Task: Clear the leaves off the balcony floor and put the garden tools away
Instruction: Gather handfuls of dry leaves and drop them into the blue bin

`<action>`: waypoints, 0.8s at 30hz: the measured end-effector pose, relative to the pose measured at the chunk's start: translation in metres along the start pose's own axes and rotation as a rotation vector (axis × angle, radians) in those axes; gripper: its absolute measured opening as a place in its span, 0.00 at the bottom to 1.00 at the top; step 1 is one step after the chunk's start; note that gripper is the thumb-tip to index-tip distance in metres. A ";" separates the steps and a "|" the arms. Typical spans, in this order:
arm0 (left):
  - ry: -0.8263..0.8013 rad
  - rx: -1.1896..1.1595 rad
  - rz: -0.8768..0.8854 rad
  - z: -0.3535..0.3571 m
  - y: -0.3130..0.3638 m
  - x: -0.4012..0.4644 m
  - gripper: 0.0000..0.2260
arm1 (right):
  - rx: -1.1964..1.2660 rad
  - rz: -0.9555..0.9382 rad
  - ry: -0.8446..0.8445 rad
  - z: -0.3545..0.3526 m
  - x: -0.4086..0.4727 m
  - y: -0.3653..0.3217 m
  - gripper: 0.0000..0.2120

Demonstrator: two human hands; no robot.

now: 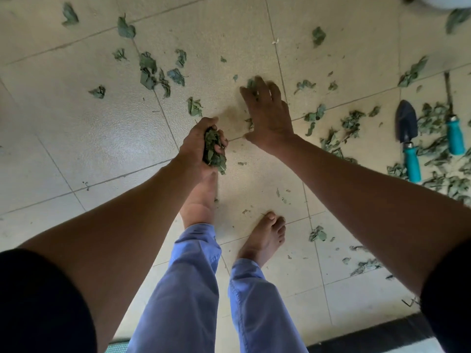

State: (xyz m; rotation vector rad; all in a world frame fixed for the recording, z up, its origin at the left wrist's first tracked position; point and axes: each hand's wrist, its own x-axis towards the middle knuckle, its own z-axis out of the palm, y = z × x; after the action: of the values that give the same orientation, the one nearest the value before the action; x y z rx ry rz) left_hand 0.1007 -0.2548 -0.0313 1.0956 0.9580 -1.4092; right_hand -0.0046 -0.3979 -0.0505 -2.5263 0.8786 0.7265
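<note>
My left hand (200,143) grips a bunch of green leaves (214,151) just above the pale tiled floor (102,138). Spread flat with straight fingers, my right hand (267,113) reaches over the floor, its fingertips on a leaf (251,85). Loose leaves (150,71) lie scattered across the tiles, thickest at the right (433,154). A small trowel with a dark blade and teal handle (409,143) lies at the right. Beside it lies a second tool with a teal handle (455,133).
My bare feet (265,238) and blue trousers stand on the tiles below my hands. A white rounded object (443,1) shows at the top right corner. A dark strip (369,335) runs along the bottom right edge.
</note>
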 end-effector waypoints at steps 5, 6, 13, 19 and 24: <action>-0.015 0.008 -0.034 -0.014 0.003 -0.002 0.11 | -0.027 -0.070 0.093 0.011 0.006 0.005 0.37; -0.016 0.011 -0.039 -0.017 0.003 -0.002 0.11 | -0.022 -0.059 0.104 0.014 0.004 0.005 0.34; 0.001 -0.003 -0.035 -0.025 -0.008 -0.005 0.10 | -0.002 -0.083 0.089 0.038 -0.010 0.009 0.21; 0.021 -0.055 -0.039 -0.028 -0.016 -0.017 0.11 | 0.487 0.120 0.193 0.011 -0.034 -0.016 0.06; -0.039 0.018 -0.013 -0.011 -0.025 -0.042 0.10 | 0.982 0.032 0.312 -0.055 -0.103 -0.078 0.08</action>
State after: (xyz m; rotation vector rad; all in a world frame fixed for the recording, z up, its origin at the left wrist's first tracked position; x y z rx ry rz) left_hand 0.0781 -0.2302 0.0066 1.0733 0.9282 -1.4474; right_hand -0.0041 -0.3196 0.0662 -1.7351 1.0347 -0.1262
